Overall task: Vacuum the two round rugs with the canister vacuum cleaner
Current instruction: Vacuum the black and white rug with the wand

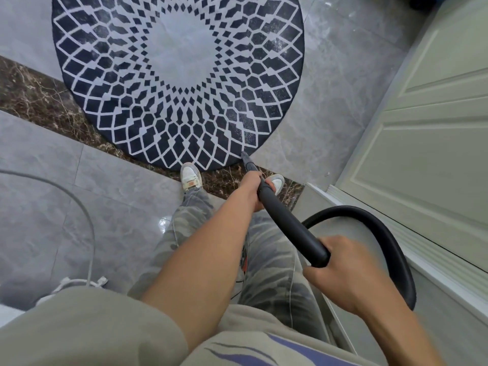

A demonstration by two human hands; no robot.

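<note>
A round rug (179, 75) with a dark blue and white diamond pattern lies on the floor ahead of me. The black vacuum wand (287, 220) slants down from lower right, and its narrow nozzle tip (245, 155) touches the rug's near right edge. My left hand (254, 190) grips the wand low down, close to the nozzle. My right hand (346, 270) grips the wand's upper end. The black hose (383, 228) loops from there to the right. Only one rug is in view, and the canister is out of sight.
A pale panelled door (422, 128) and its white threshold (396, 233) run along the right. Grey floor tiles (52, 207) are crossed by a brown marble strip (34, 96). A grey cable (84, 215) curves on the floor at left. My two feet (191, 177) stand at the rug's near edge.
</note>
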